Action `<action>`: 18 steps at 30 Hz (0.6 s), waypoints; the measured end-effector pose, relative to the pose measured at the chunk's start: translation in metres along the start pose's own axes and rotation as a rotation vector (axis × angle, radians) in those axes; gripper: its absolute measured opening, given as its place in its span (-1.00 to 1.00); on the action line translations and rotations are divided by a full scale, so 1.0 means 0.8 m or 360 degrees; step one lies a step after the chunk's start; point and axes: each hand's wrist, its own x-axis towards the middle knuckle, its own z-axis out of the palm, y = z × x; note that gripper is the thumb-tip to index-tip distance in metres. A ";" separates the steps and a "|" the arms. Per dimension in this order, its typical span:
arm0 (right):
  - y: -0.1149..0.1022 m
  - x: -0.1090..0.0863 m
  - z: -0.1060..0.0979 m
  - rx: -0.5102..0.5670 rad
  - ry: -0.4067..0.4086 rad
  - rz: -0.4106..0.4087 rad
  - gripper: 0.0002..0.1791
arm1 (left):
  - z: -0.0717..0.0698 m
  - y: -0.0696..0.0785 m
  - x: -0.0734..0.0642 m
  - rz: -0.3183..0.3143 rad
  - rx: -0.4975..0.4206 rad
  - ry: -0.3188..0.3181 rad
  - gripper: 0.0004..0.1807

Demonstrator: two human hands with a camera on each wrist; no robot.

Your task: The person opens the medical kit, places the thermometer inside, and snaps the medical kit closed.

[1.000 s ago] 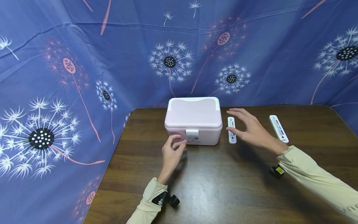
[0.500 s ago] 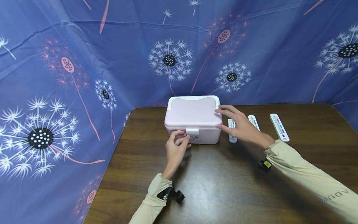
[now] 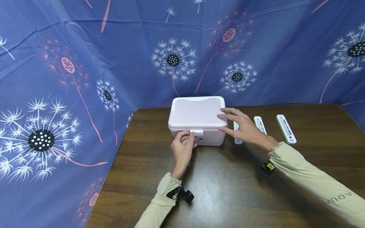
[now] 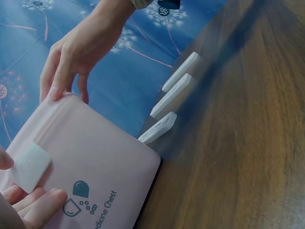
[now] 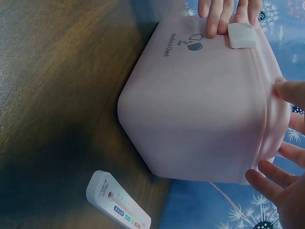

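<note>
A pale pink medicine chest (image 3: 196, 114) with a white-edged lid stands at the table's back, lid down. "Medicine Chest" and a capsule drawing mark its front. My left hand (image 3: 182, 152) has curled fingers and thumb at the left end of its white latch (image 4: 31, 167), seeming to pinch it. The right hand (image 3: 243, 126) rests spread fingers on the lid's right end, its thumb (image 5: 288, 90) at the lid's front edge. Beside the chest lies a white thermometer (image 5: 116, 200), partly hidden by the right hand in the head view.
Two more white thermometers lie farther right, one (image 3: 260, 124) partly behind the right wrist and another (image 3: 286, 129) in full view. The wooden table (image 3: 228, 190) meets a blue dandelion-print cloth (image 3: 128, 63) behind and at left.
My left hand has moved up and right to the latch. The right hand has moved left from above the nearest thermometer onto the lid, uncovering the middle thermometer.
</note>
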 end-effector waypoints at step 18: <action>0.000 -0.001 0.003 0.0072 0.0005 0.0016 -0.47 | 0.011 -0.034 0.021 -0.0177 -0.0266 0.0147 -0.69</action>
